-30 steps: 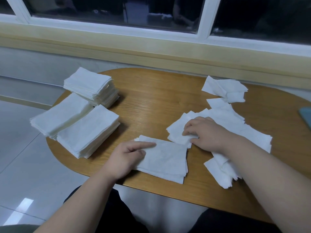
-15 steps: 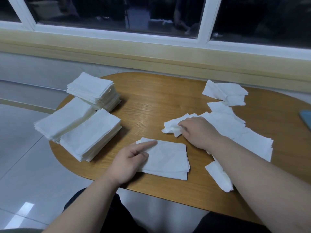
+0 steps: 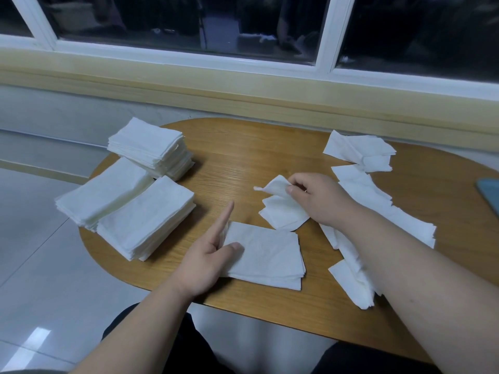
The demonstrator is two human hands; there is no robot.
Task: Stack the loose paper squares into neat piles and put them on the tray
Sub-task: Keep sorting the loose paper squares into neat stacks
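Observation:
A small neat pile of white paper squares (image 3: pixel 266 256) lies near the front edge of the wooden table (image 3: pixel 237 163). My left hand (image 3: pixel 208 255) rests against the pile's left edge, index finger straight and thumb on top. My right hand (image 3: pixel 316 201) pinches a few loose squares (image 3: pixel 280 211) and holds them lifted just behind the pile. More loose squares (image 3: pixel 378 209) trail along the right side under my right forearm, with a small heap (image 3: pixel 359 152) at the back right. Three tall finished stacks (image 3: pixel 145 214) (image 3: pixel 105 190) (image 3: pixel 151 147) stand at the table's left end. No tray is in view.
A blue-grey flat object (image 3: pixel 490 190) lies at the table's far right edge. A low yellow sill and a window run behind the table. Pale tiled floor lies to the left, and my dark-clothed legs are below the front edge.
My right hand has gathered a few loose squares and lifted them off the table, drawing them left. My left hand's index finger has swung from lying on the pile to pointing away along its left edge.

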